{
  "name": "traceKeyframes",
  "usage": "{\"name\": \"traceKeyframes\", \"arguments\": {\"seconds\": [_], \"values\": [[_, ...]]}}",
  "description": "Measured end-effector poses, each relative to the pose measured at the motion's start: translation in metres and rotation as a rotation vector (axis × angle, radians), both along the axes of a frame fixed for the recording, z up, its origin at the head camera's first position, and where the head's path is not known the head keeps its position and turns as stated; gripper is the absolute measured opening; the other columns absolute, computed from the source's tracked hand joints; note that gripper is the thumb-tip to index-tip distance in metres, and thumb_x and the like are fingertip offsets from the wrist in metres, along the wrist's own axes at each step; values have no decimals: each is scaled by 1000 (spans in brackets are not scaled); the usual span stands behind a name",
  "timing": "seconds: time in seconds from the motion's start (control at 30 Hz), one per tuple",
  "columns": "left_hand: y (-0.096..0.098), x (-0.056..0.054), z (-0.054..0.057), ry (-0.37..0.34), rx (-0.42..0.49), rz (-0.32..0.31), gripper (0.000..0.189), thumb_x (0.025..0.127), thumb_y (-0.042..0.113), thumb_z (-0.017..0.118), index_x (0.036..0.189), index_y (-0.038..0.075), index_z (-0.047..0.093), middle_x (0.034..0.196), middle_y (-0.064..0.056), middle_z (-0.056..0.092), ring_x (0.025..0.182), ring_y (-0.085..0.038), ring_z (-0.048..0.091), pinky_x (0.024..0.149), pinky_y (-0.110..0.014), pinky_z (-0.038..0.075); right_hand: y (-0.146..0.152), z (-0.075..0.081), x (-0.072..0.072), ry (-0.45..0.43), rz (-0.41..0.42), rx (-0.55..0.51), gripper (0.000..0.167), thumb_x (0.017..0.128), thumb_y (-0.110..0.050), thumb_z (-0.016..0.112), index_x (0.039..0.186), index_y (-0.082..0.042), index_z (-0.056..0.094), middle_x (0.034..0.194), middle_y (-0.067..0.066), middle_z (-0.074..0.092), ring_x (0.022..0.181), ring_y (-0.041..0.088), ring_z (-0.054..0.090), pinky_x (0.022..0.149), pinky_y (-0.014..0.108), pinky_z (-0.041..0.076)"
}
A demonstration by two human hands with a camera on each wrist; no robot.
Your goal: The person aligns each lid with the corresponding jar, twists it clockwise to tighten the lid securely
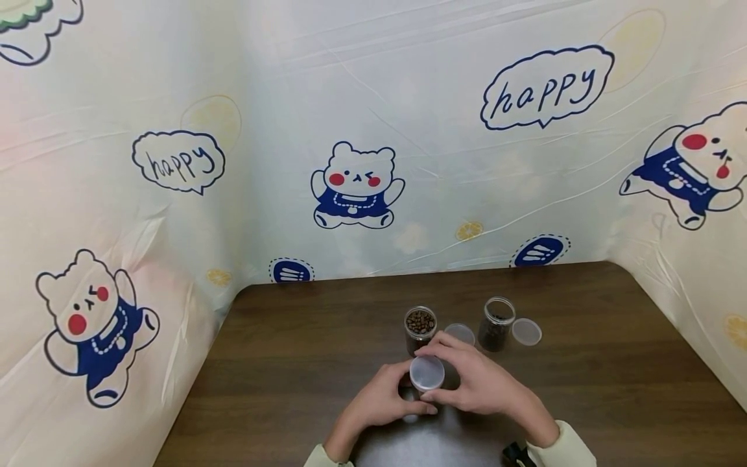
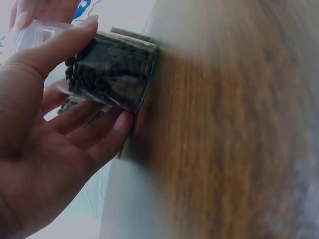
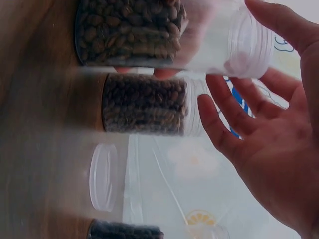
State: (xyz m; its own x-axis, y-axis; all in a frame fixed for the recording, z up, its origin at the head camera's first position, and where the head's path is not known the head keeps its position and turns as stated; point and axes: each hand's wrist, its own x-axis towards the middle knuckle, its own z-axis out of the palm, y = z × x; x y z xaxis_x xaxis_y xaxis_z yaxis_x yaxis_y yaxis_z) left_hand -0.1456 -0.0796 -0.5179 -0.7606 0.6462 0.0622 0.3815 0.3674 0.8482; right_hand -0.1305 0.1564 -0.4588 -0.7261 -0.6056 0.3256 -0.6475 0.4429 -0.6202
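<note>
A clear jar part-filled with coffee beans [image 3: 134, 32] stands upright on the table near me, with a translucent lid [image 1: 427, 373] on its top. My left hand [image 1: 382, 397] holds the jar's body low down, thumb on one side and fingers round the other. At the top, my right hand [image 1: 475, 379] grips the lid's rim between thumb and fingers. In the left wrist view, beans [image 2: 112, 64] show through the jar's wall between the left thumb and fingers. Just behind it is an open jar of coffee beans [image 1: 420, 322], close to the right fingertips.
Farther right stands another open jar [image 1: 495, 331] with dark contents. One loose lid [image 1: 460, 333] lies between the two open jars, and another lid [image 1: 527, 331] lies right of them. The brown wooden table [image 1: 280, 363] is enclosed by a printed cloth [image 1: 432, 130] behind and at both sides.
</note>
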Motion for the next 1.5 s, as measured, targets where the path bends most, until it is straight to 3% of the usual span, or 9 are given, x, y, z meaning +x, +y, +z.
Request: {"name": "traceKeyframes", "arguments": {"seconds": [0.2,0.47,0.63,0.83,0.97,1.1,1.27,1.4,1.5], "values": [[0,0,2,21,-3,30,52,82,39,92,127,26,69,115,11,77,103,2,69,91,-20,56,-11,0,3,86,-110,36,51,83,-46,89,121,-19,67,110,-10,59,89,-1,58,77,21,54],[6,3,2,148,-33,82,45,78,42,94,114,25,73,103,12,78,92,6,67,82,-16,56,-19,-2,9,201,-272,144,49,78,-56,88,103,-26,60,96,-14,54,78,1,51,65,20,44],[8,3,2,61,27,82,46,76,37,96,114,26,74,104,11,78,94,4,69,84,-18,57,-19,-3,9,189,-315,136,53,75,-59,89,98,-24,55,90,-15,49,73,0,46,63,18,40],[5,2,1,-99,83,62,55,75,27,97,124,26,72,114,9,78,103,1,71,89,-20,58,-17,-5,8,34,-287,84,60,73,-64,88,95,-26,49,87,-18,45,70,-3,45,60,17,40],[4,2,0,-125,72,59,55,77,29,96,126,25,71,116,10,77,104,0,71,90,-21,58,-13,-5,6,-24,-220,63,59,75,-66,87,101,-26,52,91,-18,49,74,-3,49,65,17,44],[4,1,0,-138,64,58,54,77,29,96,125,27,71,116,11,77,106,0,71,92,-21,57,-6,-3,4,-44,-123,45,55,82,-59,85,118,-27,59,108,-16,56,89,-3,55,77,20,51],[5,1,-1,-125,62,56,52,76,28,97,122,27,72,113,12,77,104,0,71,92,-20,56,-1,-3,2,-6,-23,8,47,89,-48,83,127,-28,63,118,-15,59,99,-1,58,84,23,54],[7,2,-4,-46,39,102,48,72,31,99,113,29,75,105,15,78,97,3,70,88,-19,56,-2,-5,0,84,-44,4,42,87,-50,85,117,-29,64,110,-16,60,91,-2,58,77,20,52],[9,3,-5,-17,25,137,47,70,33,100,110,30,76,102,16,78,94,4,70,86,-19,56,-4,-6,0,104,-84,23,44,85,-55,85,114,-30,62,105,-19,60,84,-4,57,72,18,50]]}}
